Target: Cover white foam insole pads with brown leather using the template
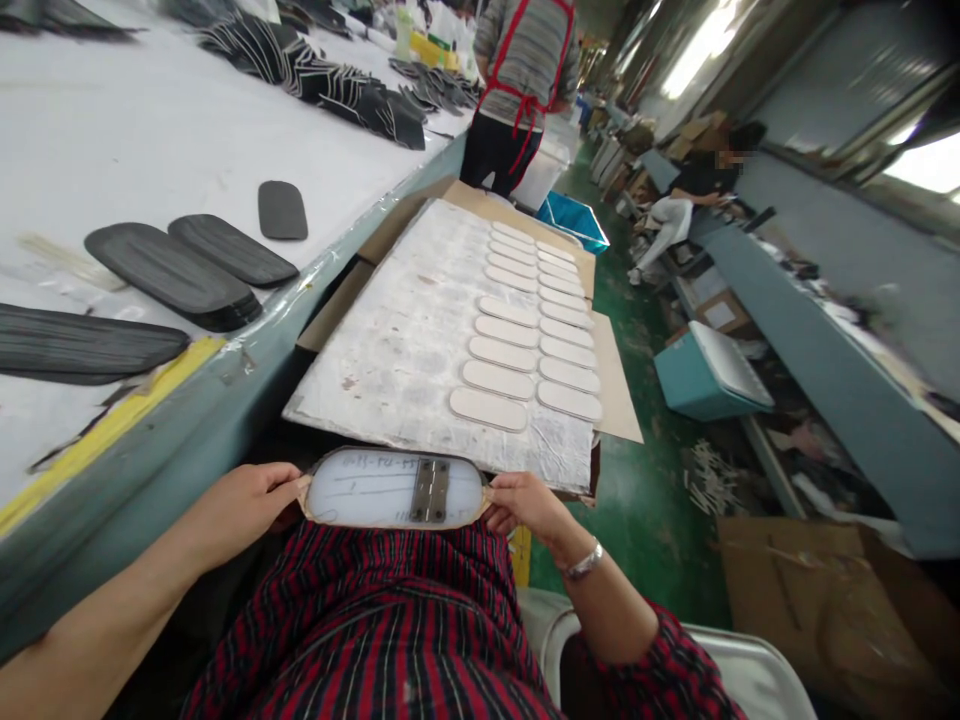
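Observation:
Between my hands, just above my lap, is a long oval plate point(364, 488) of translucent white plastic. It has a metal hinge across its right part and handwriting on its face; a dark and beige edge shows around it. My left hand point(262, 497) pinches its left end, and my right hand point(521, 505) pinches its right end. Right beyond it lies a whitish stained board point(390, 350), bearing two columns of pale oval pieces point(489, 408) on its right half. What lies under the plate is hidden.
On the left, a white table point(67, 130) holds stacks of dark oval pieces point(176, 270) and one single dark piece point(283, 210). A person in a red-trimmed apron point(525, 60) stands beyond the board. Another person point(697, 185) sits at the right bench. A teal box point(697, 370) stands beside the green aisle.

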`<move>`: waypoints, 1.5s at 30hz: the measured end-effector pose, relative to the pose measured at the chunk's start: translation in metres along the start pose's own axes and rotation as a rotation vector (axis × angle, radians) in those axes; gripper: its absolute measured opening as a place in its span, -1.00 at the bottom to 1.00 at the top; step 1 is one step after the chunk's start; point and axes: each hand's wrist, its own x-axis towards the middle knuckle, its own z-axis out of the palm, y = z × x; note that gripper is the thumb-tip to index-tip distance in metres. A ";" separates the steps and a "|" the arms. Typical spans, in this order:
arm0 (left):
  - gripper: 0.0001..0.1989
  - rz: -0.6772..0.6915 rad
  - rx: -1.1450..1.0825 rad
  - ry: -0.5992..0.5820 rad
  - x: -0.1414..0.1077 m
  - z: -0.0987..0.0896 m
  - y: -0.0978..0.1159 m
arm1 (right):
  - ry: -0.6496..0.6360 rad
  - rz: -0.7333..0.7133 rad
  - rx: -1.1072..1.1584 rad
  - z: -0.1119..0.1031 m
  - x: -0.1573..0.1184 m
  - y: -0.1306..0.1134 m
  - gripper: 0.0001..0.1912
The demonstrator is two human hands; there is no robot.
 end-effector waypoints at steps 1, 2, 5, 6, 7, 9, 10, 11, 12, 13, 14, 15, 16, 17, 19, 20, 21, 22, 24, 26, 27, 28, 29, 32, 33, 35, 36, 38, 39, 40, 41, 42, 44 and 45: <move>-0.66 0.002 0.003 0.000 0.000 0.000 0.000 | 0.000 -0.001 0.002 0.000 0.001 0.001 -0.84; -0.65 0.004 0.005 0.001 0.000 0.001 -0.001 | -0.002 -0.003 0.002 0.000 0.001 0.002 -0.84; -0.64 0.010 0.019 0.001 0.000 0.002 -0.002 | -0.013 -0.012 -0.005 -0.001 0.002 0.004 -0.82; -0.64 0.009 0.025 0.004 0.000 0.002 -0.002 | -0.024 -0.020 -0.011 -0.001 0.001 0.005 -0.81; -0.65 0.008 0.029 0.009 0.000 0.003 -0.002 | -0.039 -0.029 -0.015 -0.002 0.000 0.005 -0.80; -0.67 -0.011 -0.003 0.015 0.000 0.003 -0.001 | -0.078 -0.048 -0.020 -0.003 -0.002 0.006 -0.75; -0.67 -0.030 -0.050 0.014 -0.001 0.003 0.000 | -0.095 -0.053 -0.024 -0.003 -0.003 0.006 -0.72; -0.68 -0.054 -0.116 0.011 -0.003 0.004 0.002 | -0.101 -0.050 -0.032 -0.003 -0.004 0.006 -0.69; -0.67 -0.083 -0.194 0.010 -0.005 0.004 0.004 | -0.093 -0.040 -0.046 -0.003 -0.004 0.007 -0.66; -0.65 -0.111 -0.274 0.013 -0.007 0.005 0.006 | -0.072 -0.029 -0.076 -0.003 -0.004 0.008 -0.63; -0.63 -0.134 -0.349 0.020 -0.010 0.006 0.008 | -0.041 -0.018 -0.122 -0.002 -0.003 0.009 -0.62; -0.61 -0.152 -0.415 0.031 -0.012 0.006 0.009 | -0.008 -0.017 -0.180 -0.001 -0.001 0.010 -0.60; -0.59 -0.165 -0.474 0.042 -0.015 0.007 0.011 | 0.019 -0.025 -0.249 0.000 0.001 0.011 -0.60; -0.56 -0.175 -0.529 0.057 -0.016 0.008 0.012 | 0.045 -0.047 -0.329 0.002 0.003 0.011 -0.61; -0.51 -0.191 -0.637 0.094 -0.019 0.010 0.012 | 0.095 -0.127 -0.519 0.004 0.006 0.010 -0.64; -0.50 -0.198 -0.687 0.116 -0.020 0.011 0.012 | 0.130 -0.175 -0.623 0.006 0.006 0.009 -0.65; -0.49 -0.200 -0.725 0.137 -0.022 0.013 0.011 | 0.174 -0.221 -0.727 0.007 0.005 0.007 -0.66; -0.49 -0.195 -0.740 0.153 -0.023 0.015 0.011 | 0.220 -0.259 -0.820 0.009 0.003 0.005 -0.66; -0.54 -0.149 -0.653 0.186 -0.024 0.019 0.010 | 0.296 -0.299 -0.952 0.011 0.000 0.002 -0.66; -0.60 -0.071 -0.414 0.238 -0.024 0.021 0.011 | 0.333 -0.311 -1.011 0.013 -0.003 0.000 -0.65; -0.63 -0.031 -0.268 0.268 -0.023 0.021 0.012 | 0.341 -0.316 -1.026 0.014 -0.003 0.001 -0.65; -0.66 0.002 -0.125 0.297 -0.022 0.020 0.014 | 0.348 -0.325 -1.036 0.014 -0.004 0.001 -0.65; -0.68 0.027 0.006 0.320 -0.021 0.019 0.016 | 0.357 -0.334 -1.044 0.014 -0.004 0.001 -0.66; -0.70 0.080 0.308 0.353 -0.019 0.015 0.024 | 0.400 -0.343 -1.063 0.015 -0.004 0.001 -0.69; -0.70 0.098 0.382 0.351 -0.019 0.013 0.027 | 0.416 -0.343 -1.069 0.016 -0.005 0.001 -0.70; -0.69 0.122 0.487 0.329 -0.018 0.012 0.030 | 0.435 -0.348 -1.074 0.017 -0.007 -0.001 -0.71; -0.68 0.125 0.519 0.312 -0.017 0.011 0.030 | 0.440 -0.352 -1.074 0.018 -0.007 -0.002 -0.72; -0.66 0.114 0.548 0.273 -0.014 0.010 0.029 | 0.451 -0.356 -1.068 0.020 -0.008 -0.003 -0.72; -0.66 0.111 0.549 0.256 -0.012 0.010 0.027 | 0.459 -0.353 -1.062 0.020 -0.007 -0.003 -0.73; -0.65 0.108 0.542 0.241 -0.009 0.010 0.026 | 0.471 -0.351 -1.053 0.021 -0.007 -0.003 -0.73; -0.65 0.108 0.526 0.225 -0.007 0.010 0.024 | 0.486 -0.349 -1.042 0.021 -0.007 -0.002 -0.74; -0.64 0.111 0.502 0.211 -0.006 0.009 0.021 | 0.499 -0.352 -1.025 0.021 -0.006 -0.001 -0.74; -0.64 0.105 0.405 0.199 -0.003 0.009 0.014 | 0.448 -0.367 -0.937 0.017 -0.005 0.003 -0.71; -0.65 0.087 0.335 0.233 -0.001 0.008 0.009 | 0.355 -0.361 -0.859 0.012 -0.002 0.006 -0.66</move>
